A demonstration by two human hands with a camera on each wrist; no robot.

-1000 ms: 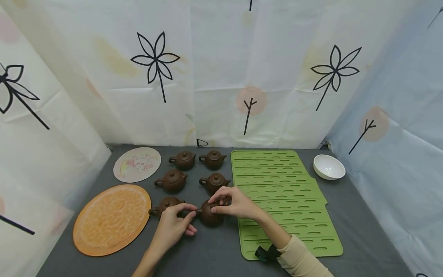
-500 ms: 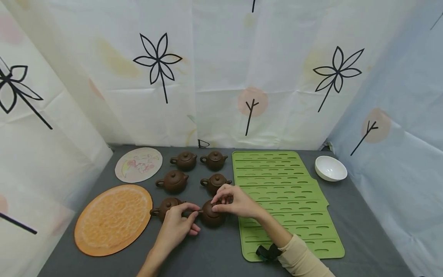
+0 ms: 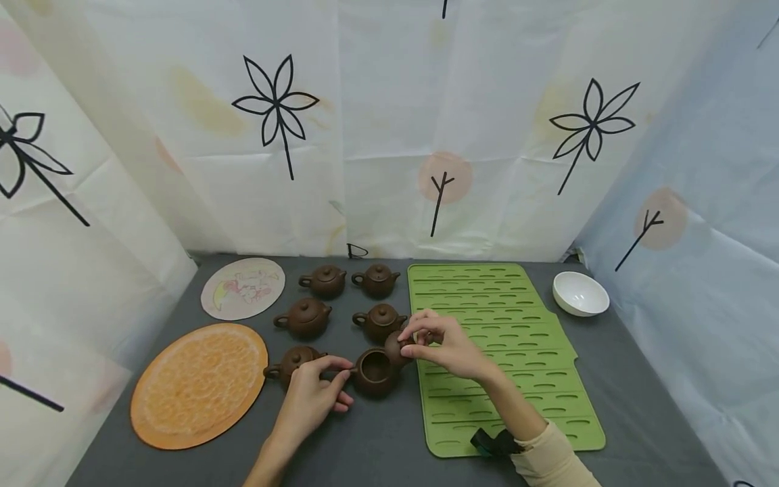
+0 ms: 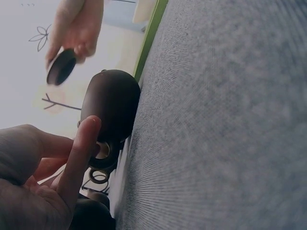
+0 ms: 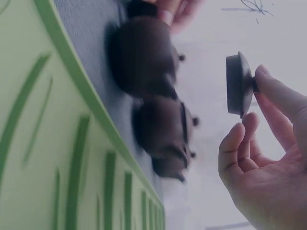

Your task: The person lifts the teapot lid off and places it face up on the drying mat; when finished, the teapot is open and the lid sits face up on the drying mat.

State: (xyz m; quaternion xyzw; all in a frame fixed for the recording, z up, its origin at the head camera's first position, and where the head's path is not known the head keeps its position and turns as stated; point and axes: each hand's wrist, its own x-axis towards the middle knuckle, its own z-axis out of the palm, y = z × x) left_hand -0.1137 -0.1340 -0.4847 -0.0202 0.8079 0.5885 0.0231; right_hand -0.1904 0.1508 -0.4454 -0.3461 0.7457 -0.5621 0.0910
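Note:
Several small brown teapots stand in two columns on the grey table [image 3: 377,439]. The front right teapot [image 3: 374,373] [image 4: 111,103] [image 5: 141,55] stands with its mouth uncovered. My left hand [image 3: 341,375] pinches its handle [image 4: 101,153] from the left, the index finger [image 4: 81,143] lying along it. My right hand [image 3: 410,343] [image 5: 254,96] pinches this pot's lid [image 3: 395,348] [image 4: 61,67] [image 5: 237,85] by the knob and holds it in the air just right of and above the pot's mouth. The front left teapot [image 3: 292,360] is partly hidden behind my left hand.
A green slotted mat [image 3: 493,338] [image 5: 43,158] lies right of the pots, a white bowl [image 3: 579,293] beyond it. At the left lie an orange round mat [image 3: 197,384] and a smaller printed disc [image 3: 242,287]. The other lidded teapots [image 3: 379,321] stand close behind. Curtain walls enclose three sides.
My right hand has lifted the lid off the front right teapot and moved it up and to the right. The left hand has stayed at the handle.

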